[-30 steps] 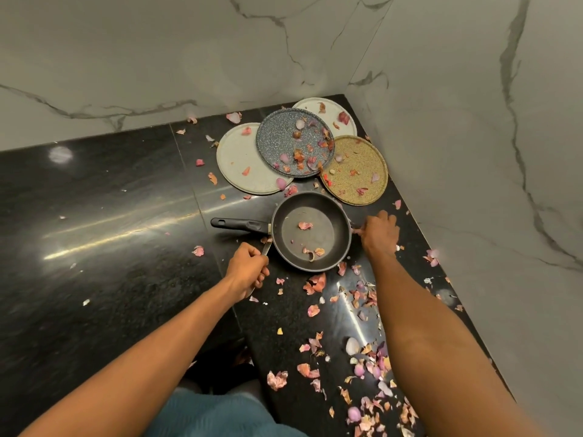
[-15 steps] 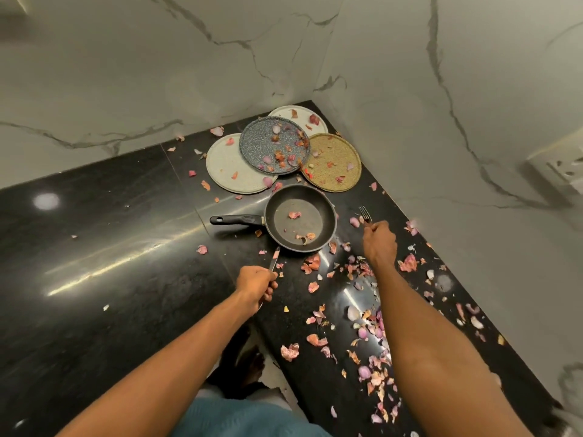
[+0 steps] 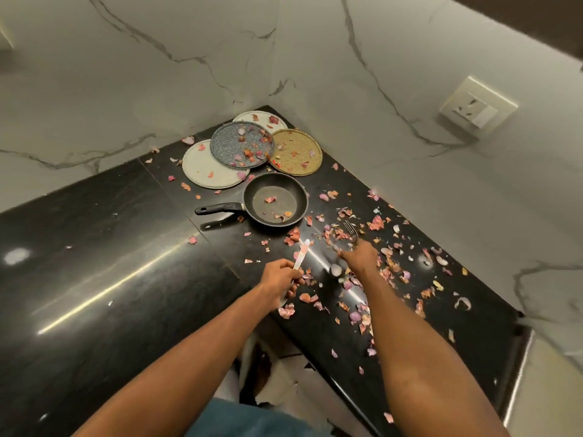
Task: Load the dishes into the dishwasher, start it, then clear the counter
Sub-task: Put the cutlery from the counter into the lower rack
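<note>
four plates (image 3: 217, 171) and one frying pan (image 3: 275, 201) at upper centre; one knife (image 3: 302, 251), one fork (image 3: 350, 230) mid-frame; two hands.

Kitchen corner here: two white marble walls (image 3: 157, 74) with grey veins meet right behind a glossy black stone worktop (image 3: 94, 263) that wraps round in an L. A cream socket plate (image 3: 478, 107) sits on the right wall, well above the worktop. The stone is shiny enough to throw back ceiling lights as bright streaks and a round glare spot on the left. Something dark cuts across the top right corner, can't tell what. Pale floor (image 3: 549, 389) shows past the worktop's right end.
</note>
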### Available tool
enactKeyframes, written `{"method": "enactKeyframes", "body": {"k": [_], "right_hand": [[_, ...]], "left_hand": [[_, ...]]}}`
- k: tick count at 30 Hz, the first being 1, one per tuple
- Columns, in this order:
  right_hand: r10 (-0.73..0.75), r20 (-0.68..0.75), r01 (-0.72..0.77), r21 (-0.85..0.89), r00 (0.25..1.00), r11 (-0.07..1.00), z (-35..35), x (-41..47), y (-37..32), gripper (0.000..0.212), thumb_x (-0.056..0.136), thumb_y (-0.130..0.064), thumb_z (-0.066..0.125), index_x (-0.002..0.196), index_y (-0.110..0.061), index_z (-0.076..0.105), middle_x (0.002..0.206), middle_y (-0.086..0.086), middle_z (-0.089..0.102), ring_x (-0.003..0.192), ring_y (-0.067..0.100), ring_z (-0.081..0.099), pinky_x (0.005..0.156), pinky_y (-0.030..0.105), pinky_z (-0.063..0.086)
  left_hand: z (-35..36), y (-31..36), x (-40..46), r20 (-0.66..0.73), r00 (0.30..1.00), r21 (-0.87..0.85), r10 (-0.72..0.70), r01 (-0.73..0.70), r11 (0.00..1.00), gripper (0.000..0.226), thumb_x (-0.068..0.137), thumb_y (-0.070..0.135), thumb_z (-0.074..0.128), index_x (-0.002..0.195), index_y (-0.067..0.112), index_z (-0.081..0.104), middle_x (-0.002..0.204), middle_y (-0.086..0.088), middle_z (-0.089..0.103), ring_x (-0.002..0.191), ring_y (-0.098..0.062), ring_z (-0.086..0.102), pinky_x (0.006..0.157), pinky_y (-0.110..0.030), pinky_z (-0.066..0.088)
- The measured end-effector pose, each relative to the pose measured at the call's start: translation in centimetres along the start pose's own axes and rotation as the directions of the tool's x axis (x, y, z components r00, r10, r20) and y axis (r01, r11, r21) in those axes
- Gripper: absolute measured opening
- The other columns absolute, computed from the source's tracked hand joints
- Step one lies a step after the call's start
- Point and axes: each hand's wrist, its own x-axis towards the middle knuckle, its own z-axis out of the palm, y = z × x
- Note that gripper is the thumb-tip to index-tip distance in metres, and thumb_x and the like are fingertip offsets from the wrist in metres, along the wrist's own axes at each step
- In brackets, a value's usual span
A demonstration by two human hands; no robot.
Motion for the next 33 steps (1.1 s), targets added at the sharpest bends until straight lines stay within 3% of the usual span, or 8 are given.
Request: {"method": "enactKeyframes", "body": {"k": [2,5,8,11,18,24,30,33], "right_hand": [[0.069,0.029,-0.075,0.311,0.997,0.947,-0.1,-1.6,1.0,0.021,0.091,-0.020,0.074,0.091,0.001,0.069,0.076,0.010,0.059,0.068,0.022,0.053,0.058,0.035,0.041],[0.103,0.263,-0.263,0.699,0.959,0.665,-0.7,-5.2,1.4,0.026,0.102,-0.016,0.057,0.099,0.005,0.071,0.065,0.003,0.044,0.054,0.012,0.037,0.048,0.026,0.030],[0.010,0.351,-0.317,0.835,0.936,0.449,-1.0,-9.5,2.2,0.036,0.108,-0.023,0.048,0.105,0.004,0.070,0.078,0.008,0.058,0.066,0.017,0.056,0.063,0.032,0.051],[0.017,0.310,-0.279,0.827,0.951,0.488,0.1,-13.4,3.9,0.041,0.108,-0.034,0.050,0.115,-0.003,0.075,0.108,0.007,0.064,0.096,0.024,0.056,0.087,0.042,0.050],[0.044,0.282,-0.269,0.842,0.958,0.468,5.1,-24.3,7.4,0.036,0.109,-0.027,0.049,0.111,-0.004,0.076,0.067,-0.003,0.046,0.061,0.009,0.041,0.059,0.024,0.049],[-0.061,0.300,-0.259,0.895,0.952,0.364,7.0,-32.8,10.2,0.020,0.100,-0.011,0.064,0.116,0.000,0.071,0.085,0.012,0.068,0.074,0.019,0.069,0.076,0.036,0.064],[-0.054,0.271,-0.230,0.891,0.961,0.391,6.8,-40.4,16.0,0.027,0.091,-0.002,0.074,0.116,-0.003,0.064,0.100,0.018,0.072,0.081,0.028,0.074,0.077,0.043,0.065],[-0.046,0.256,-0.219,0.894,0.966,0.392,6.9,-44.6,19.9,0.024,0.091,-0.002,0.075,0.112,-0.005,0.064,0.100,0.019,0.073,0.077,0.026,0.074,0.076,0.041,0.066]], "left_hand": [[0.3,-0.3,-1.1,0.011,0.999,0.012,0.031,-0.031,0.999,0.008,0.096,0.006,0.061,0.099,0.002,0.068,0.069,-0.012,0.064,0.050,-0.015,0.046,0.047,-0.027,0.035],[0.4,-0.6,-2.3,0.053,0.995,0.024,0.087,-0.089,0.996,0.013,0.098,0.012,0.062,0.099,0.002,0.070,0.071,-0.010,0.061,0.051,-0.014,0.044,0.048,-0.026,0.034],[0.2,-1.5,-3.9,0.110,0.983,0.094,0.144,-0.154,0.984,0.014,0.095,0.006,0.063,0.100,-0.006,0.069,0.068,-0.009,0.057,0.048,-0.012,0.042,0.045,-0.025,0.033],[-0.4,-2.9,-5.7,0.131,0.981,0.105,0.142,-0.156,0.982,0.007,0.090,0.002,0.068,0.095,-0.002,0.068,0.058,-0.004,0.046,0.043,-0.009,0.035,0.040,-0.022,0.026],[-4.3,-10.0,-11.3,0.145,0.968,0.235,0.206,-0.236,0.943,0.008,0.088,0.010,0.073,0.091,0.004,0.070,0.066,-0.008,0.055,0.042,-0.008,0.039,0.038,-0.021,0.025],[-7.5,-15.9,-16.5,0.215,0.950,0.393,0.227,-0.297,0.870,0.019,0.079,0.022,0.085,0.091,0.009,0.078,0.076,-0.007,0.071,0.050,-0.011,0.055,0.040,-0.024,0.038],[-7.3,-21.5,-20.9,0.327,0.917,0.544,0.228,-0.380,0.748,0.004,0.080,0.013,0.083,0.084,0.013,0.081,0.087,-0.007,0.077,0.087,-0.020,0.072,0.081,-0.036,0.059],[-6.7,-25.3,-24.2,0.336,0.922,0.553,0.191,-0.357,0.753,0.008,0.080,0.012,0.084,0.087,0.009,0.081,0.080,-0.008,0.076,0.075,-0.020,0.069,0.067,-0.035,0.060]]}}
